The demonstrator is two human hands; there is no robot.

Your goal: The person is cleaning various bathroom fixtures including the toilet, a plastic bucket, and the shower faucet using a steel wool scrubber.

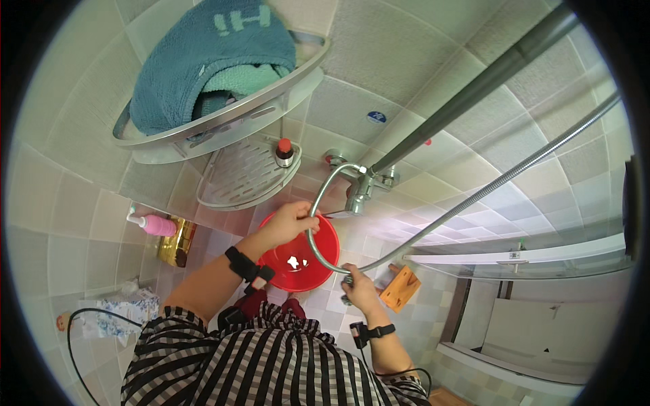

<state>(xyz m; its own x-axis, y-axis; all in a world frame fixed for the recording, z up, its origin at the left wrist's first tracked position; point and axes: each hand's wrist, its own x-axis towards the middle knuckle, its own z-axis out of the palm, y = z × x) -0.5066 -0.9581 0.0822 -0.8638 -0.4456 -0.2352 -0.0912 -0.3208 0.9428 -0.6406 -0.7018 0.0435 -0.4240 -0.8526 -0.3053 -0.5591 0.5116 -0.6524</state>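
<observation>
A silver shower hose (474,201) curves down from the wall-mounted mixer tap (359,193), bends in a loop and rises to the upper right. Along the loop's left side, the fingers of my left hand (290,225) are closed on the hose. My right hand (362,289) grips the hose lower down, at the bottom of its bend. A small dark greenish item shows by the right fingertips; its kind cannot be made out. Below my hands, a red basin (325,247) stands on the floor, with bright white patches inside it.
A corner shelf (284,84) bears a blue-green towel (169,88). On a lower shelf (237,179) stands a small red-capped bottle (284,154). A pink pump bottle (159,225) and a golden container (177,243) are at left. A wooden stool (401,289) and sliding door track lie right.
</observation>
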